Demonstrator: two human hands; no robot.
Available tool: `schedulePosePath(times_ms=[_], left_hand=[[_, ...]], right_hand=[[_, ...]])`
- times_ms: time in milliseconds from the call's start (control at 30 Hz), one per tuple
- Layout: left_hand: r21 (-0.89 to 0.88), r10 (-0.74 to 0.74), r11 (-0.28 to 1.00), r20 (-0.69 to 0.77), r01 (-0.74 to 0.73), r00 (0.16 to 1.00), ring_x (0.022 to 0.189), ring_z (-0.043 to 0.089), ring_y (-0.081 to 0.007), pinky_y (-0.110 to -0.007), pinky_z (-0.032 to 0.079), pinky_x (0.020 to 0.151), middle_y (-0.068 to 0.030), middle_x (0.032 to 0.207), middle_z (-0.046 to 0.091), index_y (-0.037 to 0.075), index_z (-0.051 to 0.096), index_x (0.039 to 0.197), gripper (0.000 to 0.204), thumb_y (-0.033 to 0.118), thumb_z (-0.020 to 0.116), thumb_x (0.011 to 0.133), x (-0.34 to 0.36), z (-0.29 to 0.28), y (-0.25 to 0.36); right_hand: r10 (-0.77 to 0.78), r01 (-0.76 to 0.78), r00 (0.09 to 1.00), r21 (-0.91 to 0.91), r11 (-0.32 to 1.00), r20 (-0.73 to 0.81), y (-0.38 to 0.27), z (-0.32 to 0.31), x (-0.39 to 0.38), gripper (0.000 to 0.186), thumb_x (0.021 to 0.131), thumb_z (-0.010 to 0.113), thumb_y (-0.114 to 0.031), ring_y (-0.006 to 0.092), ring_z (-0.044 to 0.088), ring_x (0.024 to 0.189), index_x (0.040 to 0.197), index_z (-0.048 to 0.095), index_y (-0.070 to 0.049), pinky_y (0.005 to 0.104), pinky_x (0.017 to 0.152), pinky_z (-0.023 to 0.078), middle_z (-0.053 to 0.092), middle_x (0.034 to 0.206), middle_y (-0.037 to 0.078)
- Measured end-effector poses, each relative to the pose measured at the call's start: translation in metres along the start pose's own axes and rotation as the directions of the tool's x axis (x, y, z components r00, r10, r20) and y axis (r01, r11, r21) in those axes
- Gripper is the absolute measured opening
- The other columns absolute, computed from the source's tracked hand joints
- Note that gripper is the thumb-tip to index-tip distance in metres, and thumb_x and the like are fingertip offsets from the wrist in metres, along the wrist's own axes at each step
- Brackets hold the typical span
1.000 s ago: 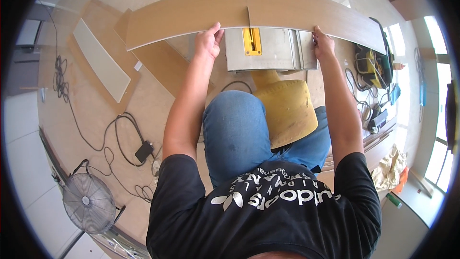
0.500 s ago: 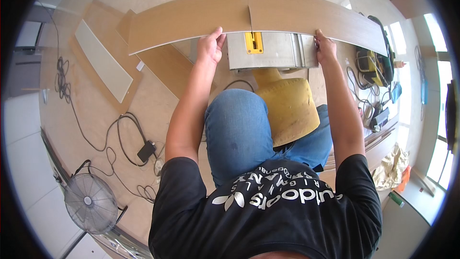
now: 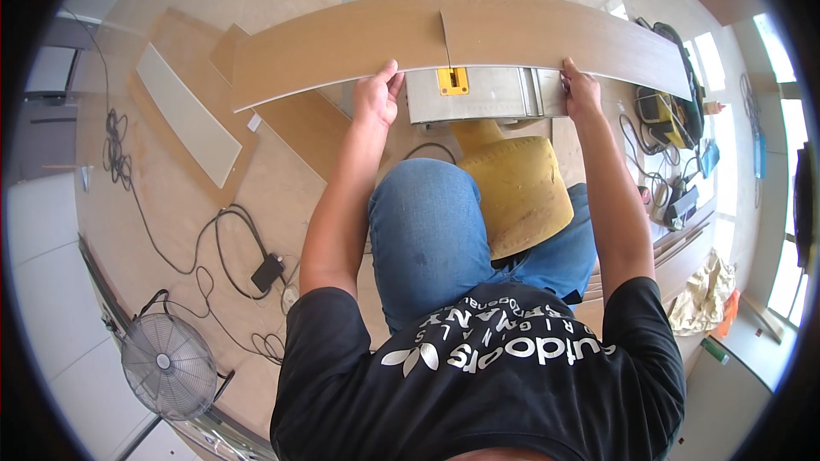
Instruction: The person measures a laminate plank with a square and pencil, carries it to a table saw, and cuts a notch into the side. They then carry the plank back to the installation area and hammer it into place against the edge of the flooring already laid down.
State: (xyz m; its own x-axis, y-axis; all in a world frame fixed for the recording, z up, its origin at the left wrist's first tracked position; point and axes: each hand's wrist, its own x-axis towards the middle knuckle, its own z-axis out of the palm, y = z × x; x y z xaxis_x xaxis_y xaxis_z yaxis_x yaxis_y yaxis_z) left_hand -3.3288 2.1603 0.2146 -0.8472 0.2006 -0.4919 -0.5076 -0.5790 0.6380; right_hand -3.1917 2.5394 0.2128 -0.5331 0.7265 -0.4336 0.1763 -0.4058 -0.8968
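Note:
A long wood-coloured board (image 3: 342,44) lies crosswise over a grey metal table saw (image 3: 497,106). A narrow slit runs from its near edge partway across its width. My left hand (image 3: 377,99) is closed on the near edge left of the slit, thumb on top. Further right, my right hand (image 3: 582,92) grips the same edge, beside the saw table's right side. Between my hands, the saw's yellow insert (image 3: 454,81) shows just in front of the board. The board hides the middle of the saw table and any blade beneath it.
A yellow chute-like piece (image 3: 519,196) extends from the saw between my legs. Flat panels (image 3: 190,119) lie at left, with cables and a black adapter (image 3: 267,272) closer. A fan (image 3: 169,367) stands lower left. At right are a tool bag (image 3: 662,115) and crumpled cloth (image 3: 702,294).
The board has slid slightly toward me over the saw, covering more of the yellow insert. Both hands keep their hold on its near edge. The view has shifted a little.

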Motion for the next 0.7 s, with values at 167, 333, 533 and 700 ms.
schedulePosePath(times_ms=[167, 333, 533, 700], left_hand=[[0.000, 0.029, 1.000, -0.008, -0.029, 1.000, 0.096, 0.066, -0.0176, -0.027, 0.060, 0.085, -0.0071, 0.107, 0.065, 0.002, 0.063, 0.110, 0.019, 0.001, 0.071, 0.092, -0.010, -0.005, 0.000], [-0.010, 0.023, 1.000, 0.010, -0.022, 1.000, 0.095, 0.066, -0.0171, -0.027, 0.061, 0.084, -0.0065, 0.107, 0.066, 0.003, 0.063, 0.111, 0.020, 0.001, 0.070, 0.092, -0.017, -0.002, -0.003], [0.001, 0.034, 0.999, 0.004, -0.034, 0.999, 0.095, 0.067, -0.0165, -0.026, 0.061, 0.083, -0.0063, 0.108, 0.066, 0.003, 0.063, 0.112, 0.022, 0.001, 0.070, 0.092, -0.024, -0.005, -0.003], [-0.009, 0.015, 1.000, -0.002, -0.015, 1.000, 0.096, 0.067, -0.0170, -0.026, 0.061, 0.083, -0.0069, 0.108, 0.066, 0.003, 0.063, 0.111, 0.020, 0.002, 0.071, 0.092, -0.029, -0.009, -0.004]], right_hand=[[0.016, -0.016, 1.000, -0.009, 1.000, 0.006, 0.002, 0.002, -0.013, 0.028, 0.092, 0.077, -0.025, 0.0131, 0.053, 0.069, 0.101, 0.065, 0.000, 0.0289, 0.060, 0.046, 0.065, 0.087, 0.005], [0.010, -0.010, 1.000, -0.025, 1.000, 0.002, 0.006, -0.011, -0.009, 0.030, 0.092, 0.077, -0.026, 0.0133, 0.052, 0.069, 0.101, 0.065, 0.000, 0.0289, 0.060, 0.045, 0.066, 0.088, 0.006], [0.041, -0.040, 0.999, -0.028, 0.999, 0.030, 0.008, -0.016, -0.013, 0.033, 0.092, 0.077, -0.028, 0.0139, 0.052, 0.069, 0.102, 0.064, 0.001, 0.0300, 0.059, 0.045, 0.064, 0.085, 0.005], [0.040, -0.039, 0.999, -0.020, 0.999, 0.015, 0.012, -0.017, -0.018, 0.033, 0.093, 0.076, -0.029, 0.0141, 0.050, 0.063, 0.100, 0.064, 0.001, 0.0301, 0.056, 0.044, 0.060, 0.080, 0.005]])
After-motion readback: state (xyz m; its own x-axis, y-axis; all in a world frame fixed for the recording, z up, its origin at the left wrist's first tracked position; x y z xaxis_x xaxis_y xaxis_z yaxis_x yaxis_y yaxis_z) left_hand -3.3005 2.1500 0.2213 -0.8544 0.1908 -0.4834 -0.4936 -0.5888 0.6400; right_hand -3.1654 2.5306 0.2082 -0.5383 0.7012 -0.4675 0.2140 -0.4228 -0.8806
